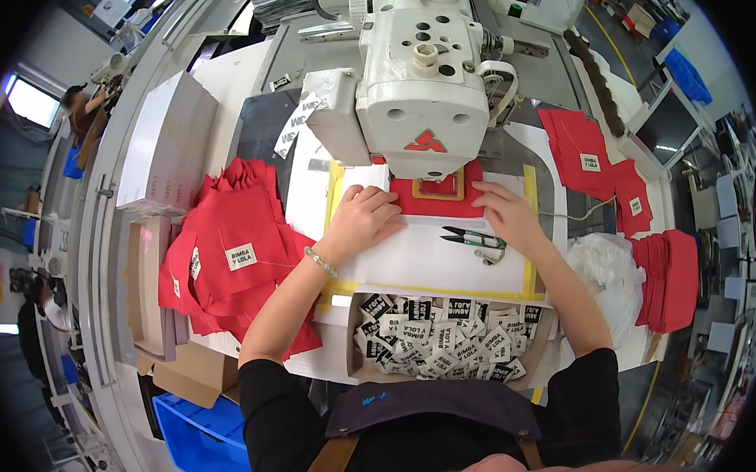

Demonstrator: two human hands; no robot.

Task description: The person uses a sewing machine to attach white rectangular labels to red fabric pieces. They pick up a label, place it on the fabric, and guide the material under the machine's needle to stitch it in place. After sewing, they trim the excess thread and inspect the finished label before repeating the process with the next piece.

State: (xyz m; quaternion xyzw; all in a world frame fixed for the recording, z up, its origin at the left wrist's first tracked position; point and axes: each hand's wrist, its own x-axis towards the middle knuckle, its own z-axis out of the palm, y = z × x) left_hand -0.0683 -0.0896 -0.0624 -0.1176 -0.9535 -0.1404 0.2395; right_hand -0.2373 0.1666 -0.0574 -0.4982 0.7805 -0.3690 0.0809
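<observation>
A red fabric piece [436, 207] lies under the head of the white sewing machine [422, 105], beneath a small tan frame [414, 190]. My left hand [364, 220] rests at its left side, fingers curved and partly hidden. My right hand [505, 212] touches its right edge with fingers apart. Green-handled thread snips [472, 240] lie below the fabric on the white board [380, 266]. A loose pile of red pieces with white labels [215, 227] is left of my left forearm. An open box of black and white labels [443, 344] sits below the board.
A long white box [159, 145] is at left above an empty cardboard tray [150, 282]. Labelled red pieces [574, 149], a white plastic bag [602, 275] and stacked red fabric [671, 280] are at right. A blue bin [200, 433] is at lower left; co-workers [80, 106] work farther left.
</observation>
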